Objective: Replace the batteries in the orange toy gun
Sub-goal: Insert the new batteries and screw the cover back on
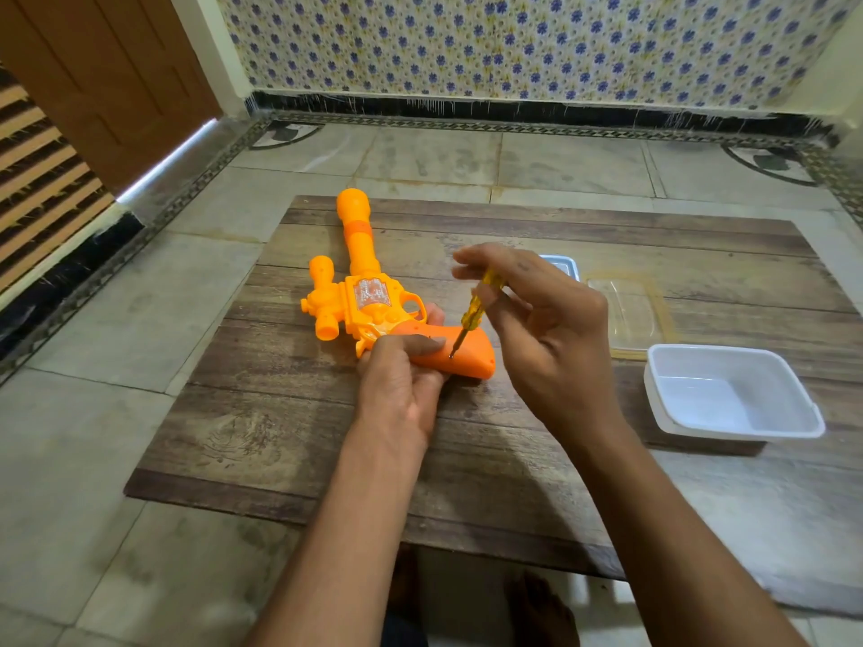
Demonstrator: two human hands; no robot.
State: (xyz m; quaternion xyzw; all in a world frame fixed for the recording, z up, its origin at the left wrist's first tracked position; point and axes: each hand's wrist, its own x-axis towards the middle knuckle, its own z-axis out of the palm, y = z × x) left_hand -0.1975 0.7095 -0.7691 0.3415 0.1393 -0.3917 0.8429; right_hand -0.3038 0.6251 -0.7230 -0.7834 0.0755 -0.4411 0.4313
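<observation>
Grey tiled floor (pixel 93 436); floral wall tiles (pixel 513 39); brown door (pixel 102 77); wooden board (pixel 280 436).

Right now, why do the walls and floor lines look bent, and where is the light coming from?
Head view: the wide-angle lens bows the floor edges and tilts the door; a bright strip glares under that door; the arms cast soft shadows on the board toward the viewer, so the light seems overhead and ahead; the gun, screwdriver and tub are sharp.
</observation>
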